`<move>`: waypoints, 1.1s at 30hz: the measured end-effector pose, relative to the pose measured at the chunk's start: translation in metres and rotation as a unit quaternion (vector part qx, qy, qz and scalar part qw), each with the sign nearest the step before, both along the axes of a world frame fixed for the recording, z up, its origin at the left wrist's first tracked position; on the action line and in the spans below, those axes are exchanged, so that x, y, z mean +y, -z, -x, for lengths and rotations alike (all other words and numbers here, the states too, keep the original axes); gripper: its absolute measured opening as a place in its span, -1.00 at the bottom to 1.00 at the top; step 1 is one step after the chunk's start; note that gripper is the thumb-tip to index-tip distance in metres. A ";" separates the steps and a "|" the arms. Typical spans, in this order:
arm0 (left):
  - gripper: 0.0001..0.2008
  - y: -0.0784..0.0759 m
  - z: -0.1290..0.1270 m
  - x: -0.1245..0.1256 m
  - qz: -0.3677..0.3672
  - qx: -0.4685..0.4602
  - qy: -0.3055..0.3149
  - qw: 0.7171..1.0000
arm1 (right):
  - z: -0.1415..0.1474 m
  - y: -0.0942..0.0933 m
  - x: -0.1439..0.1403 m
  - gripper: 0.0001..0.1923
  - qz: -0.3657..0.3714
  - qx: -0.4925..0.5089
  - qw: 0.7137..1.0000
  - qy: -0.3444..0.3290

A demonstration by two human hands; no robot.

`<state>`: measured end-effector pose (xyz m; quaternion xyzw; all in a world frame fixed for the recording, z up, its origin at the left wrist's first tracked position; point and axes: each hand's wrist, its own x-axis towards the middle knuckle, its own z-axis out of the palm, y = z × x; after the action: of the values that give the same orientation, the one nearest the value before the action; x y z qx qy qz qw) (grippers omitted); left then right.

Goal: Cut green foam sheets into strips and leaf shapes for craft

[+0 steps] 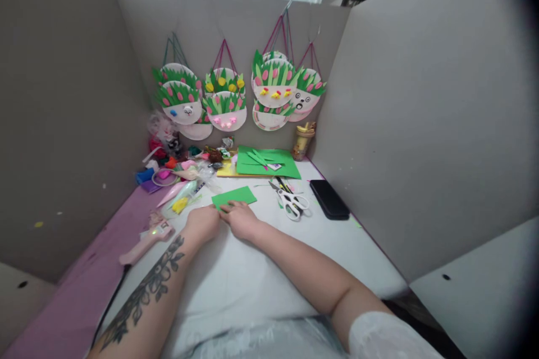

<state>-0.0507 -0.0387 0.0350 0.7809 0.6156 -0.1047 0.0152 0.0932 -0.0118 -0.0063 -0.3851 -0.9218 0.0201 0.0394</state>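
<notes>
A small green paper rectangle point(234, 196) lies at the middle of the white table, its near edge under my fingers. My left hand point(205, 221) is closed at its near left corner, with the fingertips mostly hidden from view. Close beside it, my right hand point(240, 217) has its fingers bent and pressed together over the paper's near edge. Both hands nearly meet there. White-handled scissors point(290, 203) rest to the right of my right hand, blades partly apart. Left of my left hand lies a pink glue gun point(148, 241) with a dark cord.
Larger green sheets point(269, 161) with cut strips lie at the back. A heap of craft supplies point(185, 165) fills the back left. A black phone point(329, 199) sits near the right edge. Decorated paper-plate baskets point(227, 111) hang on the grey partition. A cup point(303, 141) stands in the corner.
</notes>
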 end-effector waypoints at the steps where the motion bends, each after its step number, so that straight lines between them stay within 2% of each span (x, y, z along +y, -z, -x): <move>1: -0.66 0.000 0.001 0.000 -0.002 0.002 0.006 1.000 | 0.001 -0.001 -0.001 -0.59 0.002 0.000 1.000 0.005; 4: -0.68 -0.001 0.003 0.000 0.000 0.003 0.010 1.000 | -0.010 -0.003 0.000 -0.58 0.007 -0.018 0.998 0.052; 10: -0.71 -0.002 0.004 0.003 0.007 -0.019 0.002 1.000 | -0.057 -0.006 0.013 -0.62 0.012 -0.051 0.979 0.195; 15: -0.69 0.008 0.002 0.006 -0.034 -0.039 -0.033 0.998 | -0.080 -0.004 0.024 -0.62 0.012 -0.018 0.970 0.240; 19: -0.69 0.018 0.002 0.011 -0.088 -0.061 -0.042 0.993 | -0.109 -0.014 0.029 -0.59 -0.025 0.050 0.938 0.343; 22: -0.72 0.022 -0.001 0.015 -0.111 -0.094 -0.036 0.989 | -0.130 -0.022 0.029 -0.52 0.002 0.040 0.905 0.423; 26: -0.77 0.026 -0.004 0.018 -0.103 -0.124 -0.022 0.987 | -0.138 -0.024 0.029 -0.49 0.055 0.011 0.898 0.435; 30: -0.78 0.029 -0.004 0.022 -0.097 -0.131 -0.017 0.986 | -0.146 -0.028 0.031 -0.67 0.078 0.055 0.903 0.420; 33: -0.78 0.030 -0.004 0.023 -0.093 -0.133 -0.018 0.987 | -0.171 -0.036 0.032 -0.77 0.095 0.114 0.881 0.449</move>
<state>-0.0472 -0.0153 0.0052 0.7750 0.6288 0.0578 0.0265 0.2643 0.0201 0.0299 -0.7546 -0.6330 0.1315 0.1125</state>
